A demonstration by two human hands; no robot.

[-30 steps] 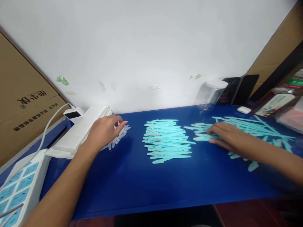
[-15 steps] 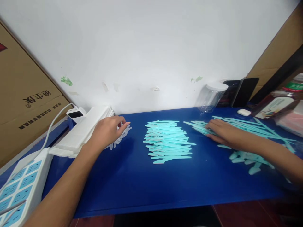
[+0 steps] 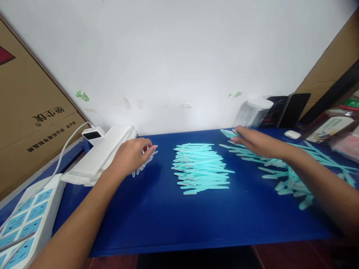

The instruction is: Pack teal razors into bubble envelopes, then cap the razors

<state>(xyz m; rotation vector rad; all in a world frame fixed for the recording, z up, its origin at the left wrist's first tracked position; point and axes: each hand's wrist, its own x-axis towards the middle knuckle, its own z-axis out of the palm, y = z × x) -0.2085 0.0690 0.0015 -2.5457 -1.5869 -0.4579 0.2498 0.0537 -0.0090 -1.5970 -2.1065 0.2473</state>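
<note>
In the head view, my right hand (image 3: 251,140) is closed on a small bunch of turquoise eyebrow razors (image 3: 227,133), lifted above the table at the right; how many it holds I cannot tell. Beneath and beside that hand, more turquoise razors (image 3: 276,172) lie scattered. A stacked row of the same razors (image 3: 200,168) sits mid-table, between my hands and apart from both. My left hand (image 3: 134,155) rests over a pile of small translucent caps (image 3: 146,163), fingers curled and thumb near the forefinger. Whatever is inside its fingers is hidden.
White flat packets (image 3: 98,157) are stacked left of my left hand, near a power strip (image 3: 36,213) with a cable. At the back right stand a clear jar (image 3: 254,114), a black phone (image 3: 293,110) and a bottle (image 3: 331,125). A cardboard box (image 3: 33,101) rises at left.
My right hand has moved up and left off the scattered razors, now with a bunch in its fingers. My left hand has stayed at the caps. The view has shifted slightly.
</note>
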